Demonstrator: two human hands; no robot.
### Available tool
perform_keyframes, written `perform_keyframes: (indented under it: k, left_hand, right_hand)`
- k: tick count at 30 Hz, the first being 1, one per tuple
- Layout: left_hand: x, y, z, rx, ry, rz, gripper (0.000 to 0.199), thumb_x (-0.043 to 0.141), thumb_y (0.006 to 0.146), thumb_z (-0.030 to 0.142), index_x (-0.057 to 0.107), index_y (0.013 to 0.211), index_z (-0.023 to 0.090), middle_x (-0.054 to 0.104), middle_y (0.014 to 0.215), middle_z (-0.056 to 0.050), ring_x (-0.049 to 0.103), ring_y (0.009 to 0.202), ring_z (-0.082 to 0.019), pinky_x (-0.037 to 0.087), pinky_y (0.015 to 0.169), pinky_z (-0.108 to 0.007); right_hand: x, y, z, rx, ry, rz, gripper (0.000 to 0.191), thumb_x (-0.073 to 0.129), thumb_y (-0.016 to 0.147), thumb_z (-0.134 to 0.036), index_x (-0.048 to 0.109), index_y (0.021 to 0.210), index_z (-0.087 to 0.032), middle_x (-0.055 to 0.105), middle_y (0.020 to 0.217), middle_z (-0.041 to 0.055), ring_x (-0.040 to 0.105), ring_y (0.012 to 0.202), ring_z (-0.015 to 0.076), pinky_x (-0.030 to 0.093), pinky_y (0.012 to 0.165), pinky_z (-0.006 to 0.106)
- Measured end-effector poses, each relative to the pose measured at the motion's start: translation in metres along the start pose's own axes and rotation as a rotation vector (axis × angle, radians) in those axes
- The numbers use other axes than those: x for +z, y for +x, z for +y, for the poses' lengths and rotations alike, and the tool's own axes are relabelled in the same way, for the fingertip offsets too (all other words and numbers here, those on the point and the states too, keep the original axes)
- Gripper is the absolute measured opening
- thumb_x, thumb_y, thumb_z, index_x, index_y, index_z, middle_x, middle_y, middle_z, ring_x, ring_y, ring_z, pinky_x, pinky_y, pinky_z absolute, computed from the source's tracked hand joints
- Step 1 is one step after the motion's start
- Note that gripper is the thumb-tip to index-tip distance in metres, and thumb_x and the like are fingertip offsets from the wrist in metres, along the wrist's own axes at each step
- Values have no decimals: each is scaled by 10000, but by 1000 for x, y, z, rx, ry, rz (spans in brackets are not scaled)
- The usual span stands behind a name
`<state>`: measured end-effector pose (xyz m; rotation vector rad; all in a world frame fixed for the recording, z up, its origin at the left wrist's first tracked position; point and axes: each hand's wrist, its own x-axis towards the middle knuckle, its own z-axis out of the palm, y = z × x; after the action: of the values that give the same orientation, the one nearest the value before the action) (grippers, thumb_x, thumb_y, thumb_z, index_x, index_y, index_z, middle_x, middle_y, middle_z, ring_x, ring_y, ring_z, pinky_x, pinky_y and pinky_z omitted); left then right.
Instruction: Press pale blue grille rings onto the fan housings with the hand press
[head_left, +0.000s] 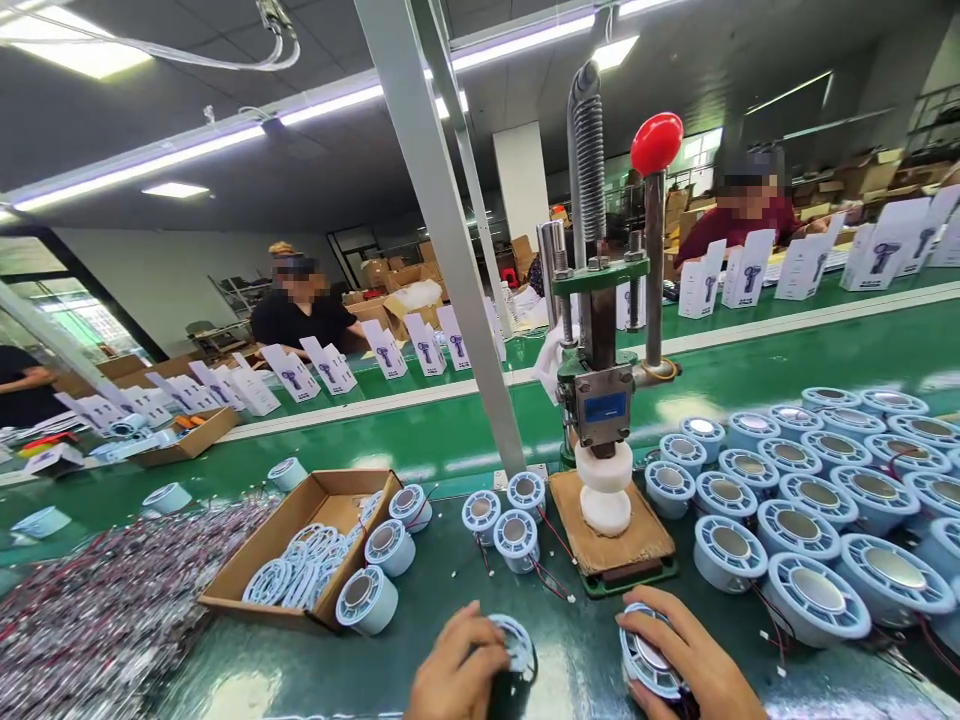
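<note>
Low in the head view, my left hand (459, 668) has its fingers closed on the edge of a light blue slotted plastic ring (519, 640), just above the green bench. My right hand (701, 655) wraps thumb and fingers around a light blue round housing (646, 662) with a silver disc in its middle. Between and beyond the hands stands a hand press (604, 390) with a red knob (657, 144) on its lever. Its white round pressing head (604, 466) is over a white round seat (604, 510). Neither hand touches the press.
Many similar blue housings (796, 530) with wires crowd the right side. A cardboard box (337, 480) of loose blue rings stands left, beside a heap of wired parts (112, 590). White cartons (386, 350) line the green conveyor (420, 455) behind a metal post (442, 200). Co-workers sit across.
</note>
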<state>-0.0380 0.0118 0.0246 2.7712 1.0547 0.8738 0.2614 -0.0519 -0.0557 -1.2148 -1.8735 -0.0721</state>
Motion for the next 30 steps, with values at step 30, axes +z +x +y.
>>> perform_keyframes:
  k: [30]
  left_hand:
    - [49,12,54,-388,-550,-87,838,678,797,433,268,1520,325,615,1362,-60,607,1214,-257,492,1046,-356]
  right_hand:
    - [33,10,-35,69,186,67,530,510,924,-393,418,1382,-142,629,1240,118,650,1132,193,542,946,219]
